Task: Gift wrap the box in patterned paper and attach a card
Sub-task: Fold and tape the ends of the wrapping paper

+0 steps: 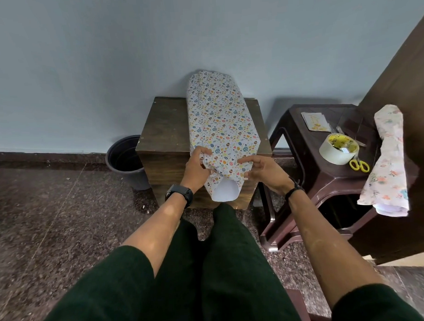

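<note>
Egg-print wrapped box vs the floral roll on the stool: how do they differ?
The white egg-print paper wrapped around the box lies smooth on the small brown wooden table; the crumpled pink floral paper roll lies on the dark brown plastic stool, overhanging its near edge. The egg-print paper is worked at its near end, pinched by the left hand with the right hand beside it; the floral roll lies untouched. Both show white undersides at their open near ends.

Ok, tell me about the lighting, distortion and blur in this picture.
Head view: soft, even light; a dim shadow on the wall behind the plastic stool; wide-angle bending bows the floor line and door edge; the patterned paper and tape roll look sharp; the trousers at the bottom edge are smeared.
</note>
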